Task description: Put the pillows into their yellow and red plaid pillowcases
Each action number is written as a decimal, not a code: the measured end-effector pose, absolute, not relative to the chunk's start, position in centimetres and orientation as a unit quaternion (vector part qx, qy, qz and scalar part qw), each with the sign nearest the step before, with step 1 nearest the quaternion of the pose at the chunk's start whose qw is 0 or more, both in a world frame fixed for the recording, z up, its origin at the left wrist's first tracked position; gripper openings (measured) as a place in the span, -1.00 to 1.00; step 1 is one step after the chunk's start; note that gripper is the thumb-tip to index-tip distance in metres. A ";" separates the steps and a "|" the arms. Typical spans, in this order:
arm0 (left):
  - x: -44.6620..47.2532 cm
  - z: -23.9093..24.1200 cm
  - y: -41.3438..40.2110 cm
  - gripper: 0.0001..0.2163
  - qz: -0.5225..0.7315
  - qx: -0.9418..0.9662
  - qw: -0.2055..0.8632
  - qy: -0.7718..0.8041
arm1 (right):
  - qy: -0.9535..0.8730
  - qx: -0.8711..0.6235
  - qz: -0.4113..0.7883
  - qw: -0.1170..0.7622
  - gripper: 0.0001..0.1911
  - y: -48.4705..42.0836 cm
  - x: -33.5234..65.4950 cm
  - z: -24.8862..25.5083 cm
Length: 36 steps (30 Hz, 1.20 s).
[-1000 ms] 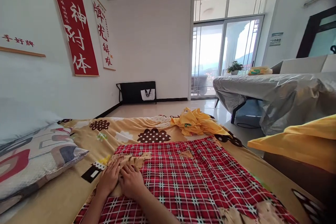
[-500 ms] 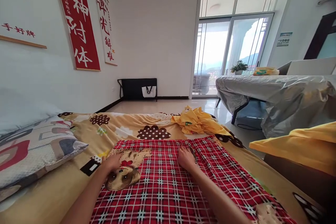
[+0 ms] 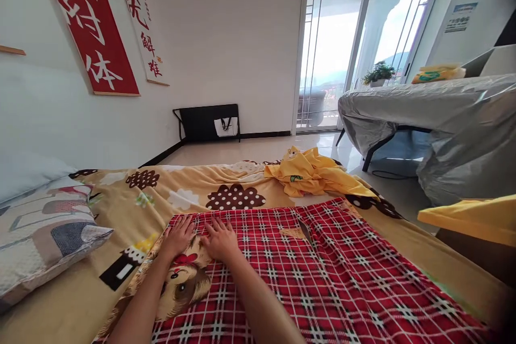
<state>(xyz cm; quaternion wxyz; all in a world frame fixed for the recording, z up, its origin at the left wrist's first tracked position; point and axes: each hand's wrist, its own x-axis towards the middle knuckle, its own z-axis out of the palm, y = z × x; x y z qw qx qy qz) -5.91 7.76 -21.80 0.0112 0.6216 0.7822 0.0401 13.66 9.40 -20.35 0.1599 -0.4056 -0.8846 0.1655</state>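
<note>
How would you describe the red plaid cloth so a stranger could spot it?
On the tan patterned bedspread, under the left hand and right hand, lies the red plaid cloth. Unlike the crumpled yellow garment beyond, it is flat, with a printed dog.

A room in a home is shown. A bed spread with a patterned tan blanket (image 3: 189, 193) fills the foreground, and a pillow (image 3: 44, 231) is seen at nine o'clock. Red calligraphy scrolls (image 3: 91, 27) are hung at eleven o'clock. Sliding glass balcony doors (image 3: 363, 48) with a potted plant (image 3: 378, 73) are seen at one o'clock, and covered furniture (image 3: 443, 113) at three.
</note>
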 end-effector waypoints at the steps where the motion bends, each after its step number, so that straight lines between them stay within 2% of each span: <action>1: -5.8 -21.7 7.7 -0.47 0.040 0.612 0.013 0.790 | -0.877 -0.428 0.158 0.151 -0.38 10.6 15.4 -20.3; 10: -5.0 -21.0 7.5 -0.42 0.046 0.577 0.037 0.814 | -0.803 -0.587 0.060 0.086 -0.35 16.2 30.5 -20.4; 14: -4.8 -20.4 7.7 -0.38 0.039 0.565 0.061 0.822 | -0.792 -0.604 0.022 0.088 -0.38 15.8 29.9 -19.2; 18: -3.8 -19.9 9.2 -0.39 0.032 0.525 0.079 0.847 | -0.825 -0.555 -0.003 0.108 -0.38 13.7 24.1 -18.4; 22: -1.9 -20.4 10.2 -0.37 0.056 0.480 0.040 0.875 | -0.896 -0.410 0.082 0.150 -0.40 10.2 16.2 -19.7; 25: -1.4 -21.1 9.9 -0.36 0.082 0.484 0.003 0.871 | -0.903 -0.368 0.144 0.168 -0.41 9.0 13.7 -20.8; 30: -2.2 -20.9 9.2 -0.40 0.113 0.505 -0.013 0.856 | -0.871 -0.452 0.152 0.119 -0.35 12.2 19.6 -20.7; 36: -1.4 -19.9 8.7 -0.49 0.144 0.597 -0.026 0.789 | -0.808 -0.580 0.052 0.095 -0.33 15.6 29.0 -20.4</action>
